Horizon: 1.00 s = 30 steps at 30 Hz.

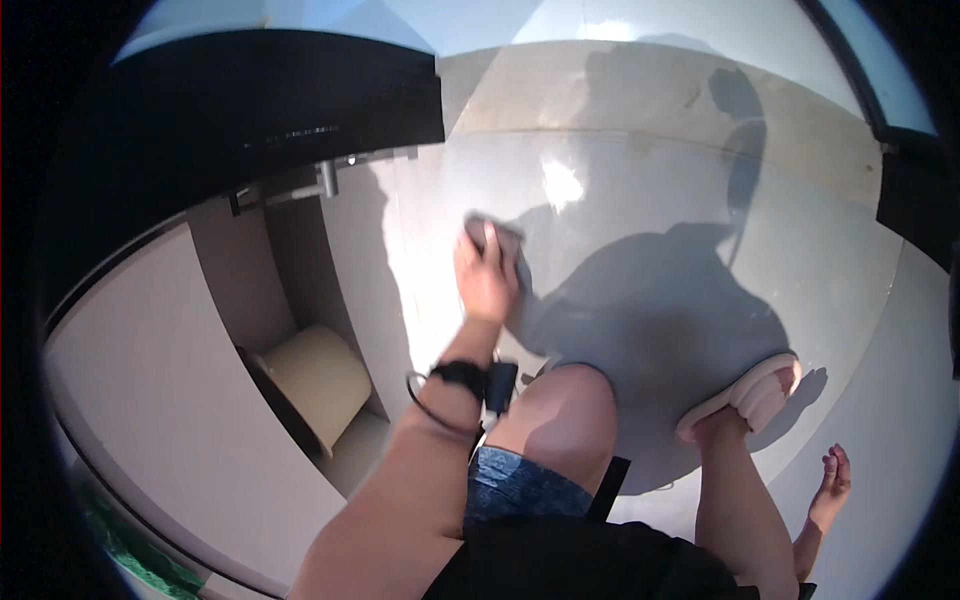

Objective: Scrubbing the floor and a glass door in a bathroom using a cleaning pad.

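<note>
My left hand reaches forward and presses a small grey-brown pad against the pale grey floor. Fingers lie over the pad; whether it is a sponge or a folded cloth I cannot tell. A black band with a small box and a cable sits around my left wrist. Out to the right, beside my lower leg, my right hand hangs with its fingers loosely stretched, holding nothing visible.
A black-fronted unit with a metal handle stands at upper left. Below it, an open cabinet compartment holds a cream curved container. My bent knee and slippered foot are close by. A beige stone strip crosses the far side.
</note>
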Each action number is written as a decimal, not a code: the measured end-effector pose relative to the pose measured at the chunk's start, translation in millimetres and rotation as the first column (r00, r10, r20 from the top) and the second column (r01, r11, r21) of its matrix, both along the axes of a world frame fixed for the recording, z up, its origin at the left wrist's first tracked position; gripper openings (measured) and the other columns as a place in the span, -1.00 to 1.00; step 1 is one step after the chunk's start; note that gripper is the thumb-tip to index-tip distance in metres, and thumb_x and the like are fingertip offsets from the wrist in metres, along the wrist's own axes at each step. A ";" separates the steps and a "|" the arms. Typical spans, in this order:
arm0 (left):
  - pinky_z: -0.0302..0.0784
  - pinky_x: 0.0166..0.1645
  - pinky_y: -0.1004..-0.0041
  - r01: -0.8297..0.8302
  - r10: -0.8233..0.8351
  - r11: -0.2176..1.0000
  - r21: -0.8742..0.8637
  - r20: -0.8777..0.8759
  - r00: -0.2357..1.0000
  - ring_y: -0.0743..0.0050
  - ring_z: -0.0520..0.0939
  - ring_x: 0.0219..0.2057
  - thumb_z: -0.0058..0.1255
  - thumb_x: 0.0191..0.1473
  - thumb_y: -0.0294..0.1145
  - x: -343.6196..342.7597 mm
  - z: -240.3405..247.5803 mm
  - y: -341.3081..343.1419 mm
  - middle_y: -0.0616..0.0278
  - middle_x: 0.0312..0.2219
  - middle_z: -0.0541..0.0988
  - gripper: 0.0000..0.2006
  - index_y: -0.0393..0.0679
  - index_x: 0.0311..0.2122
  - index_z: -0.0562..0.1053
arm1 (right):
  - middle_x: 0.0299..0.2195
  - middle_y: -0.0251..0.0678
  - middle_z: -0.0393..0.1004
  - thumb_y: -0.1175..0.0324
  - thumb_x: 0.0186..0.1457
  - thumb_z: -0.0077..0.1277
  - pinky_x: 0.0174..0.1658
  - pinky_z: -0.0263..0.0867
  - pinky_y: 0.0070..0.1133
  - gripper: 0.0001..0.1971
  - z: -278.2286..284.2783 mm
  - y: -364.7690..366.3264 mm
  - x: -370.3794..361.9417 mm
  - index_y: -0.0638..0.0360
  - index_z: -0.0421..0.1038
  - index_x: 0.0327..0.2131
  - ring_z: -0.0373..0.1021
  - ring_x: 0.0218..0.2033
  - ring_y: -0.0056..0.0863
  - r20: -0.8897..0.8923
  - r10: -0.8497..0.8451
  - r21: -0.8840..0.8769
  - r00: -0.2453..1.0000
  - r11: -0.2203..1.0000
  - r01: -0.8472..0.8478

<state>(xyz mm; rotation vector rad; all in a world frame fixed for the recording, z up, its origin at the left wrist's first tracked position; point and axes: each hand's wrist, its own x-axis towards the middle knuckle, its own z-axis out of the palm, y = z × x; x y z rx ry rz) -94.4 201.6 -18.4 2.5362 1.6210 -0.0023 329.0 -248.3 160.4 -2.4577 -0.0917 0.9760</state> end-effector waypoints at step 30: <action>0.22 0.07 0.10 -0.098 0.094 0.986 -0.134 -0.031 0.995 -0.26 0.29 -0.02 0.08 -0.20 -0.40 -53.1 17.2 -89.1 -0.36 -0.01 0.17 -0.39 -0.14 0.07 0.25 | -0.14 -0.19 0.36 0.28 0.17 -0.16 0.00 0.21 -0.52 -0.65 5.1 26.8 8.9 0.32 0.29 -0.06 0.30 -0.12 -0.43 0.042 0.126 -0.076 0.991 0.990 -0.123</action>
